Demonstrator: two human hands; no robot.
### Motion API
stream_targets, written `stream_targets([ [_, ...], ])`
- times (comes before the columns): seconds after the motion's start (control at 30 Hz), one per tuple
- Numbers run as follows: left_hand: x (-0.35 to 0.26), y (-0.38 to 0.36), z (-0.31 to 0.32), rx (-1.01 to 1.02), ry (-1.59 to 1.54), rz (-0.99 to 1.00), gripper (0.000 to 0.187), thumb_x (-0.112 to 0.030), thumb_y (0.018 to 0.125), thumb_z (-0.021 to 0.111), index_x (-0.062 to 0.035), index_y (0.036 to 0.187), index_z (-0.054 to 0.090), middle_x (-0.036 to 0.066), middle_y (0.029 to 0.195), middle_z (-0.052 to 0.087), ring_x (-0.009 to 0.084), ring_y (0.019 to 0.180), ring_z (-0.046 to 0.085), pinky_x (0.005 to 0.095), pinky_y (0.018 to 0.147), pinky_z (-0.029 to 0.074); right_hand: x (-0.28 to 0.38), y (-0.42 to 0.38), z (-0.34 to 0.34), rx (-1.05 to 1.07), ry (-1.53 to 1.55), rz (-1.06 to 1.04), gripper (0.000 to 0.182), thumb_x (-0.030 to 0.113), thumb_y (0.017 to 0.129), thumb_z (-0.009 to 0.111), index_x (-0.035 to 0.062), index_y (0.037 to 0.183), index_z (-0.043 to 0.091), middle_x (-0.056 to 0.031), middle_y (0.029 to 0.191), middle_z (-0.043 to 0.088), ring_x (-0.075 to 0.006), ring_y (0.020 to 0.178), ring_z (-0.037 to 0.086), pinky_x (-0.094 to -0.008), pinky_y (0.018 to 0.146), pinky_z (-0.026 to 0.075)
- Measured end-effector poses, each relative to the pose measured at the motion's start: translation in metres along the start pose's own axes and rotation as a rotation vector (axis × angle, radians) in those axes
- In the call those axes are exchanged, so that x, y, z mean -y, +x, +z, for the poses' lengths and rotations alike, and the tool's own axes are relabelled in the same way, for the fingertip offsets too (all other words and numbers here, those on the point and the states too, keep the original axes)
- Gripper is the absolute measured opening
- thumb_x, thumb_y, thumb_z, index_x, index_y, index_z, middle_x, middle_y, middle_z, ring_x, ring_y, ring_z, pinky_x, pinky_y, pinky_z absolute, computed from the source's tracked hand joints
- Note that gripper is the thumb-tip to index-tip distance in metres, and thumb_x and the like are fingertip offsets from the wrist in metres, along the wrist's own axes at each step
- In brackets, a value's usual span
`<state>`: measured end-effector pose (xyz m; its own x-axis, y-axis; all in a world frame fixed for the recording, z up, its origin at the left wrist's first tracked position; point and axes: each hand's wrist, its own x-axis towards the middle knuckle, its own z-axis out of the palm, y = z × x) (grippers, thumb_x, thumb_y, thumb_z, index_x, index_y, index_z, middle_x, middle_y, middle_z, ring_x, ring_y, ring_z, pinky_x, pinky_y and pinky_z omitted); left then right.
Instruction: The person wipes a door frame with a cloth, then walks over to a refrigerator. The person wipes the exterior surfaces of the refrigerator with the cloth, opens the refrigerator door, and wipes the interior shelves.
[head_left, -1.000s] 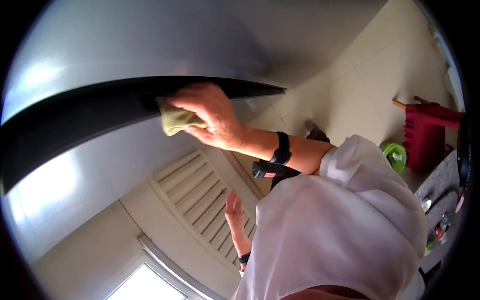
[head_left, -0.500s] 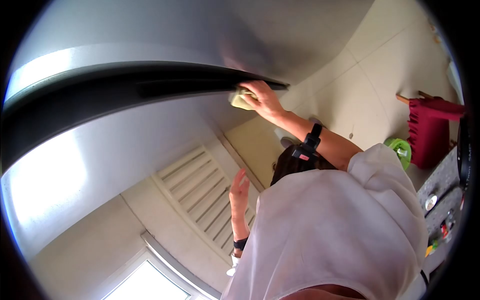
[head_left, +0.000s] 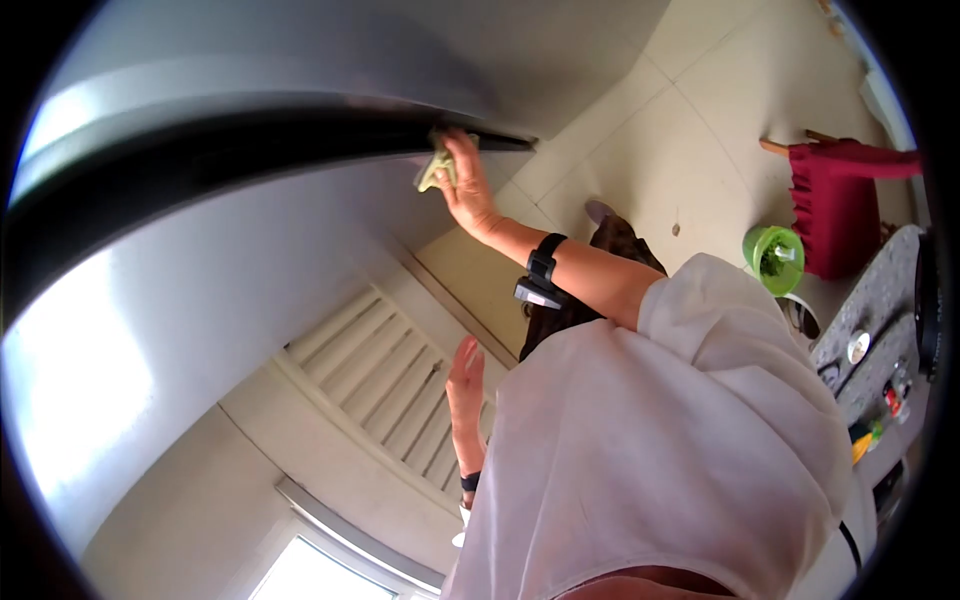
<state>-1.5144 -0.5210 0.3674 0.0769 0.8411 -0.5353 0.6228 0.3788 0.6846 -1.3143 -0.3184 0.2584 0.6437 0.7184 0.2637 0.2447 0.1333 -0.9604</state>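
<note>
My right hand (head_left: 465, 190) is closed around a pale yellow-green cloth (head_left: 436, 172), slightly smeared by motion. It presses the cloth against the lower edge of a long dark groove (head_left: 230, 150) that runs across a glossy grey panel, which looks like a refrigerator front (head_left: 250, 240). My left hand (head_left: 466, 385) hangs in the air below the panel, fingers stretched out, with nothing in it. Behind that hand is a white slatted door (head_left: 375, 375). Both wrists wear black bands; the right one carries a small box.
Tiled floor (head_left: 690, 150) stretches to the upper right. A green bin (head_left: 765, 250) with leafy scraps stands beside a chair under a dark red cover (head_left: 835, 210). A speckled counter (head_left: 870, 310) with small items lies at the right edge. A bright window (head_left: 320, 575) is at the bottom.
My right hand has slid left along the groove with the cloth, away from its right end. The view has shifted a little. My left hand stays raised and open.
</note>
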Motion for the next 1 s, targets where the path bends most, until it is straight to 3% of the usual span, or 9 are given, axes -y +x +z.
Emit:
stream_targets([
  [0.07, -0.005, -0.004, 0.002, -0.011, 0.033, 0.041, 0.035, -0.009, 0.094, 0.054, -0.0037, 0.129, 0.051, 0.010, 0.124, 0.059, 0.0204, 0.114, 0.057, 0.0304, 0.088, 0.050, -0.025, -0.018, -0.003, 0.017, 0.132, 0.321, 0.044, 0.016, 0.095, 0.048, 0.0069, 0.135, 0.033, -0.0208, 0.131, 0.042, -0.0367, 0.122, 0.044, -0.0421, 0.102, 0.037],
  [0.13, -0.007, -0.004, -0.002, -0.004, 0.021, 0.091, 0.037, -0.010, 0.093, 0.055, -0.0043, 0.130, 0.051, 0.011, 0.124, 0.059, 0.0208, 0.114, 0.057, 0.0299, 0.084, 0.051, -0.112, -0.049, 0.025, 0.035, 0.463, 1.063, 0.039, 0.018, 0.098, 0.043, 0.0057, 0.133, 0.034, -0.0188, 0.122, 0.050, -0.0354, 0.108, 0.055, -0.0451, 0.090, 0.047],
  [0.23, 0.017, -0.018, -0.012, -0.092, -0.002, 0.086, 0.038, -0.010, 0.093, 0.055, -0.0048, 0.130, 0.050, 0.011, 0.124, 0.059, 0.0210, 0.115, 0.057, 0.0291, 0.082, 0.052, -0.087, -0.042, 0.004, -0.120, 0.761, 1.412, 0.025, 0.023, 0.098, 0.042, 0.0028, 0.110, 0.050, -0.0130, 0.104, 0.057, -0.0299, 0.095, 0.059, -0.0495, 0.082, 0.051],
  [0.43, 0.075, -0.058, -0.019, -0.236, -0.150, -0.122, 0.039, -0.012, 0.093, 0.056, -0.0026, 0.130, 0.050, 0.012, 0.125, 0.059, 0.0201, 0.115, 0.056, 0.0291, 0.093, 0.046, 0.113, -0.027, 0.053, -0.081, 1.193, 1.450, 0.023, 0.021, 0.091, 0.046, 0.0008, 0.101, 0.049, -0.0147, 0.100, 0.055, -0.0282, 0.091, 0.057, -0.0453, 0.085, 0.050],
  [0.57, 0.084, -0.068, -0.020, -0.299, -0.308, -0.167, 0.039, -0.013, 0.093, 0.056, -0.0016, 0.130, 0.050, 0.012, 0.125, 0.059, 0.0181, 0.115, 0.055, 0.0297, 0.097, 0.042, 0.151, -0.044, 0.069, 0.126, 1.444, 1.388, 0.016, 0.013, 0.080, 0.051, 0.0045, 0.093, 0.047, -0.0106, 0.090, 0.053, -0.0235, 0.085, 0.054, -0.0396, 0.087, 0.046],
  [0.7, 0.109, -0.088, -0.012, -0.373, -0.355, -0.226, 0.038, -0.012, 0.093, 0.055, -0.0014, 0.130, 0.050, 0.012, 0.123, 0.059, 0.0162, 0.114, 0.055, 0.0291, 0.097, 0.042, 0.090, -0.004, 0.040, -0.039, 1.541, 1.695, 0.029, 0.006, 0.085, 0.046, -0.0058, 0.112, 0.044, -0.0213, 0.121, 0.049, -0.0328, 0.117, 0.047, -0.0480, 0.108, 0.034],
  [0.83, 0.131, -0.105, 0.013, -0.500, -0.427, -0.276, 0.037, -0.012, 0.094, 0.055, -0.0024, 0.130, 0.051, 0.011, 0.123, 0.060, 0.0161, 0.112, 0.057, 0.0277, 0.093, 0.046, -0.092, 0.005, 0.022, 0.158, 1.016, 1.287, 0.035, 0.015, 0.085, 0.040, -0.0011, 0.114, 0.049, -0.0169, 0.117, 0.053, -0.0318, 0.109, 0.052, -0.0516, 0.103, 0.037],
  [0.93, 0.132, -0.115, 0.041, -0.566, -0.480, -0.325, 0.037, -0.013, 0.094, 0.055, -0.0032, 0.129, 0.051, 0.011, 0.123, 0.060, 0.0169, 0.112, 0.058, 0.0275, 0.087, 0.049, -0.104, 0.011, 0.031, -0.246, 1.084, 1.344, 0.032, 0.018, 0.085, 0.039, 0.0035, 0.105, 0.058, -0.0109, 0.109, 0.059, -0.0283, 0.100, 0.056, -0.0493, 0.097, 0.043],
  [1.0, 0.136, -0.126, 0.063, -0.584, -0.481, -0.360, 0.037, -0.014, 0.093, 0.056, -0.0034, 0.129, 0.052, 0.011, 0.123, 0.060, 0.0174, 0.112, 0.058, 0.0283, 0.086, 0.050, -0.083, -0.006, 0.052, -0.207, 1.089, 1.331, 0.030, 0.021, 0.085, 0.039, 0.0075, 0.102, 0.060, -0.0082, 0.105, 0.062, -0.0272, 0.098, 0.059, -0.0481, 0.093, 0.046],
])
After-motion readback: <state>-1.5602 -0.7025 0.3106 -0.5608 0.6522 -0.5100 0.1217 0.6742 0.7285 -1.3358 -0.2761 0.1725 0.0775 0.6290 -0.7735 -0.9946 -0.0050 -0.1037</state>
